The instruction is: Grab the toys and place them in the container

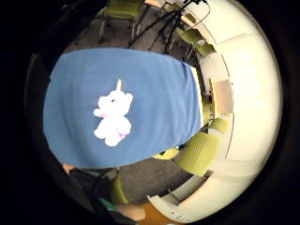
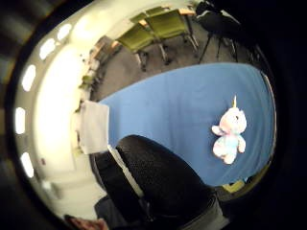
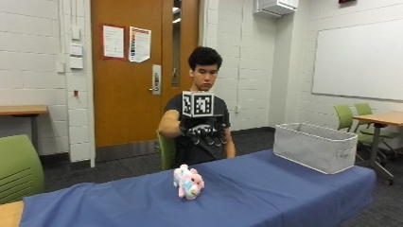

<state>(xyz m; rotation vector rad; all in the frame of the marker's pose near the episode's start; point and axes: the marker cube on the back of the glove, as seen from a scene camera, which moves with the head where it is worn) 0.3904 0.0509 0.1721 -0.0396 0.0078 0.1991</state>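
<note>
Toy [image 3: 188, 181]: a white, pink and blue plush unicorn lying on the blue table [image 3: 264, 194], bin [image 3: 315, 145] at its 3 o'clock. My hand [image 3: 203, 132] hangs above, fingers loosely curled, empty.

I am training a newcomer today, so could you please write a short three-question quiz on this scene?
1. True or false: the gloved right hand already touches the plush unicorn.
2. What covers the table? A) blue cloth B) bare wood C) newspaper
3. Fill in: the grey container stands on the table and looks ____ of toys.

Key: 1 false, it is raised above the table, apart from the toy; 2 A; 3 empty, as far as its inside shows.
</note>
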